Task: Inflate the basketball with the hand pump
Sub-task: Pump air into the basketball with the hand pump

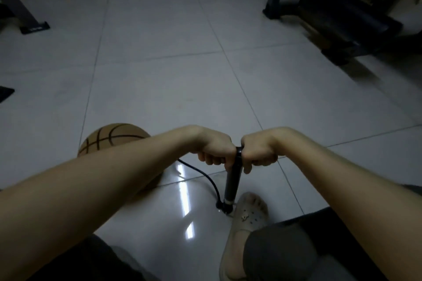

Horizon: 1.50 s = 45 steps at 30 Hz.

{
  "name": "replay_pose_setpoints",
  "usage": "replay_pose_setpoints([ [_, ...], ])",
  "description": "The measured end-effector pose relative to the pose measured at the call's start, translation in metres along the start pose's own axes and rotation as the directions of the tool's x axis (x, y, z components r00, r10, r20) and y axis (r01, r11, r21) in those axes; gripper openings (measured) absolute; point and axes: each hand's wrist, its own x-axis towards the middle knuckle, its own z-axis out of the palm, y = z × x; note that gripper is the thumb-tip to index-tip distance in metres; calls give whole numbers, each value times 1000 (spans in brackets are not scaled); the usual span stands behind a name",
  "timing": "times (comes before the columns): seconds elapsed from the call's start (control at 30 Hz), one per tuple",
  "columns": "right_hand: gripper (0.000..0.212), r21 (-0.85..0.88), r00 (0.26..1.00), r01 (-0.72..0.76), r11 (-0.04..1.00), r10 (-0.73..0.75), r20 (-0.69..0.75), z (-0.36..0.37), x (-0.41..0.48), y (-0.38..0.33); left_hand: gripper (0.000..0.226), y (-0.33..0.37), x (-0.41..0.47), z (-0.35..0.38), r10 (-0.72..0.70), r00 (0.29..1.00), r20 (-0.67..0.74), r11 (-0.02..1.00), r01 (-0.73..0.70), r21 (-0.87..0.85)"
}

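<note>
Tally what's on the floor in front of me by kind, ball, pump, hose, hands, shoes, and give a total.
Basketball: 1
Hand pump: 1
Hose: 1
Hands holding the pump: 2, left hand and right hand
Shoe: 1
Total: 6

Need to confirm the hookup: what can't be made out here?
Head view:
1. Where the hose meets the basketball: hidden behind the left forearm.
2. The handle of the pump: covered by the left hand and right hand.
3. The pump's foot: dim, partly hidden by the clog.
</note>
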Motion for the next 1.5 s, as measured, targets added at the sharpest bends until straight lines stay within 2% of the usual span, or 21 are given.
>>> replay_pose_setpoints([
  [0.2, 4, -15, 999, -25, 1000, 26, 28, 30, 32, 11, 15, -15, 26, 32, -6, 999, -34, 1000, 5, -26],
  [0.4, 20, -89, 996, -74, 993, 79, 50, 33, 4, -6, 16, -3, -8, 40, -53, 995, -86, 995, 59, 76],
  [0.5, 16, -118, 1000, -25, 993, 26, 6, -3, -36, -25, 28, 10, -49, 7, -49, 995, -87, 997, 53, 53],
  [0.6, 26, -52, 999, 29, 998, -31, -37, -51, -89, -42, 39, 33, -102, -39, 0, 998, -64, 1000, 0, -14],
  [0.7, 30, -18, 997, 47, 999, -48, -58, -67, -114, -46, 43, 45, -122, -60, 34, 997, -70, 999, -33, 19],
  [0.87, 22, -52, 1000, -17, 998, 18, 17, -17, -59, -25, 35, 23, -63, -15, -44, 999, 14, 998, 43, 46],
  [0.97, 22, -35, 985, -61, 998, 66, 162, 12, -13, -12, 31, 1, -24, 17, -75, 992, 103, 997, 75, 8],
  [1.07, 32, -29, 955, -103, 994, 107, 278, 30, 14, -4, 34, -14, -5, 37, -74, 983, 165, 996, 82, -39],
  [1.17, 43, -39, 930, -154, 987, 158, 332, 41, 31, 3, 35, -19, 10, 50, -75, 982, 173, 994, 87, -60],
  [1.33, 39, -44, 935, -151, 988, 157, 319, 41, 24, 4, 22, -10, 7, 47, -90, 977, 193, 996, 87, 25],
  [1.43, 35, -32, 946, -145, 989, 148, 290, 35, 4, -3, 25, 0, -6, 36, -165, 960, 226, 986, 152, 75],
  [1.5, 35, -36, 956, -120, 992, 125, 266, 17, -19, -13, 32, 9, -27, 18, -180, 946, 270, 984, 173, 50],
])
